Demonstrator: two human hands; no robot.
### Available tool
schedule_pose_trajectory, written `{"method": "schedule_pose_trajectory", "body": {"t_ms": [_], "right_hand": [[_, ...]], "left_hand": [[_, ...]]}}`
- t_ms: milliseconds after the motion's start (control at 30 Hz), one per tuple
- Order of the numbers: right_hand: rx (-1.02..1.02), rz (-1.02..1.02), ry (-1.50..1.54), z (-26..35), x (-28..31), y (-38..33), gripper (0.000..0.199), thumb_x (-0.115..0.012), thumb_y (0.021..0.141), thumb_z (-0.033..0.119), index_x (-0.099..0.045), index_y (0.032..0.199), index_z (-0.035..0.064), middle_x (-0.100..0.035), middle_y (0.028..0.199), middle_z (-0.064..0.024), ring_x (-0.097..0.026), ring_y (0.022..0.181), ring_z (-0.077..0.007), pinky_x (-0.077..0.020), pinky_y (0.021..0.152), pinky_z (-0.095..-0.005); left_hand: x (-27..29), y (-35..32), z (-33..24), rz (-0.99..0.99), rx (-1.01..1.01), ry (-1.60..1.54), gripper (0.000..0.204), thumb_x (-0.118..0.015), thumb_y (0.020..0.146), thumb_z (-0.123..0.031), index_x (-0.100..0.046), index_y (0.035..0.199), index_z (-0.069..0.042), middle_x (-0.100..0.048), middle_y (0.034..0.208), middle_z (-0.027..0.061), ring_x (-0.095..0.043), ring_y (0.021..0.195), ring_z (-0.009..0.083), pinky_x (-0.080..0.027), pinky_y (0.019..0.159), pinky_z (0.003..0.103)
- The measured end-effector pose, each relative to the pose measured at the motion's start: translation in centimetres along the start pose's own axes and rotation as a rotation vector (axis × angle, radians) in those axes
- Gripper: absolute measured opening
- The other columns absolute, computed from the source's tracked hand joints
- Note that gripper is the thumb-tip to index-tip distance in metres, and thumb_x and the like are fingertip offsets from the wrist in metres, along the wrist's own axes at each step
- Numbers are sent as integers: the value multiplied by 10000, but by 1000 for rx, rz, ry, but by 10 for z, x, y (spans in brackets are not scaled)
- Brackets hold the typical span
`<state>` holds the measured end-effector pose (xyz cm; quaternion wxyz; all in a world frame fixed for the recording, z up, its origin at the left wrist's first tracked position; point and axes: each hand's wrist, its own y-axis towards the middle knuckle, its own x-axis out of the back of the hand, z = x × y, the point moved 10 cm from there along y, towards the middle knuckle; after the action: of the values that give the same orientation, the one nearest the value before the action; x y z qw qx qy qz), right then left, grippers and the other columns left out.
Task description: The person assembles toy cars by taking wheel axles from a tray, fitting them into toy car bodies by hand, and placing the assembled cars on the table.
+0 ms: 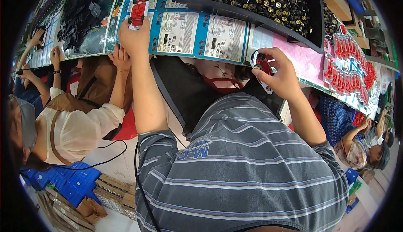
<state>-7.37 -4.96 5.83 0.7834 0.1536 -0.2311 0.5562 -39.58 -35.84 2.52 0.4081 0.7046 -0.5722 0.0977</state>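
Note:
My left hand reaches out over the printed sheets on the table. Its fingers are closed round the near end of a red and white toy car chassis with black wheels. At the table's front edge, my right hand grips a second toy car between thumb and fingers. That one is tilted, with white, black and red parts showing; the palm hides some of it. Beyond the hands stands a black tray full of small black wheels with yellow hubs and metal axles.
On the left, dark plastic parts lie in a heap, and a co-worker's hand is beside my left forearm. Rows of red and white car bodies stand on the right. A cable hangs at my left, above stacked blue boxes.

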Motion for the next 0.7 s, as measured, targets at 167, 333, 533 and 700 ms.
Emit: {"method": "schedule_pose_trajectory", "body": {"t_ms": [167, 333, 533, 700], "right_hand": [[22, 28, -32, 10, -4, 3, 513, -846, 764, 150, -639, 1219, 36, -649, 1100, -123, -651, 991, -256, -554, 861, -387], [41, 36, -29, 13, -4, 1, 520, -851, 769, 167, -637, 1224, 36, -648, 1090, -124, -650, 992, -260, -550, 860, -390], [28, 39, -34, 6, -3, -2, 528, -857, 766, 175, -637, 1227, 39, -645, 1093, -122, -648, 994, -260, -547, 855, -389], [22, 8, 19, 1, 2, -3, 528, -859, 768, 177, -637, 1227, 38, -644, 1100, -119, -652, 986, -256, -550, 858, -386]], "left_hand": [[2, -5, -12, 1, -18, 93, 458, -837, 730, -335, -679, 966, 24, -681, 968, 204, -634, 964, 395, -497, 873, 482], [7, -8, -13, -30, -26, 130, 470, -837, 733, -354, -684, 972, 20, -683, 980, 202, -630, 990, 394, -494, 896, 481], [13, -13, -15, -52, -27, 169, 625, -838, 755, -347, -635, 1156, 87, -635, 1105, 265, -590, 1095, 427, -468, 991, 483], [33, -48, -43, -80, -36, 49, 639, -800, 820, -265, -539, 1288, 84, -553, 1193, 271, -560, 1122, 414, -482, 972, 458]]}}
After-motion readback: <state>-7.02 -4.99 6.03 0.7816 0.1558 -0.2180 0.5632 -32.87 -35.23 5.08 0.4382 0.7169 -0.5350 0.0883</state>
